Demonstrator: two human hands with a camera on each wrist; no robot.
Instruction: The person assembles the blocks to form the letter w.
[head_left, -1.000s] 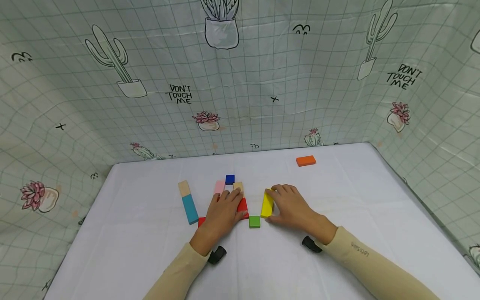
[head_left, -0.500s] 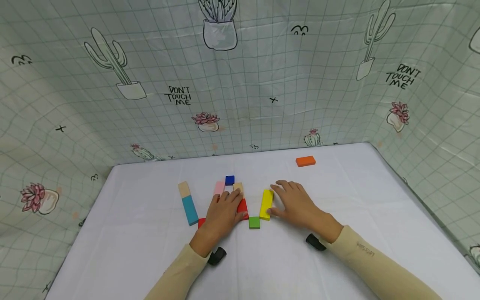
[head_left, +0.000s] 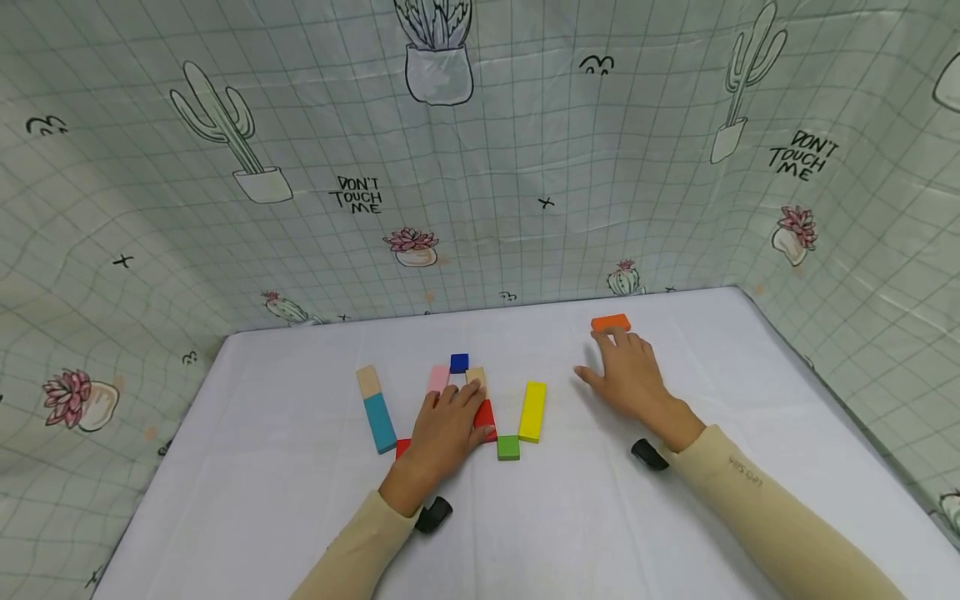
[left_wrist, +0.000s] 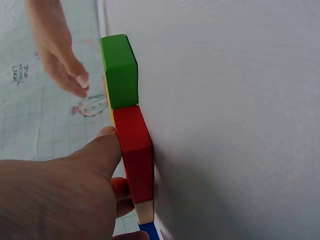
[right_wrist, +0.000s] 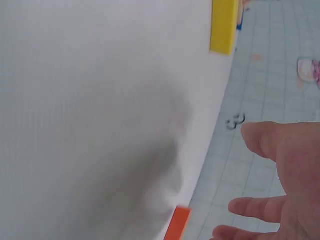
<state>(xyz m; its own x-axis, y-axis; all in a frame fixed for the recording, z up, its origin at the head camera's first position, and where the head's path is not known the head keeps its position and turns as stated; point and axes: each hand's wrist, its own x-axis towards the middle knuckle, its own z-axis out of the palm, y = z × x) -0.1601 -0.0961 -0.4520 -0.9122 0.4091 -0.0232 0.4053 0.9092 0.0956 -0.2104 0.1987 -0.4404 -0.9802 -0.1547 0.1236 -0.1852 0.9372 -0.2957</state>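
Among the wooden blocks near the table's middle, my left hand (head_left: pixel 438 429) rests with fingers spread. Its thumb and fingers touch a red block (left_wrist: pixel 135 150) and a tan block (head_left: pixel 476 377). A pink block (head_left: pixel 438 377) lies just beyond this hand and a second red block (head_left: pixel 402 447) beside its wrist, both partly covered. Green (head_left: pixel 508 447) and yellow (head_left: pixel 532 412) blocks continue the row to the right. Held over the table with thumb and fingers apart, my right hand (head_left: pixel 628 373) holds nothing. Its fingertips are close to an orange block (head_left: pixel 611 322); contact cannot be told.
A small blue block (head_left: pixel 459 363) sits at the far end of the arrangement. To the left, a teal block (head_left: pixel 380 423) lies end to end with another tan block (head_left: pixel 368 381). A patterned cloth (head_left: pixel 480 167) hangs behind the white table (head_left: pixel 300 517).
My right hand has let go of the yellow block and moved right and away from me, to the orange block. The left hand has stayed in place.
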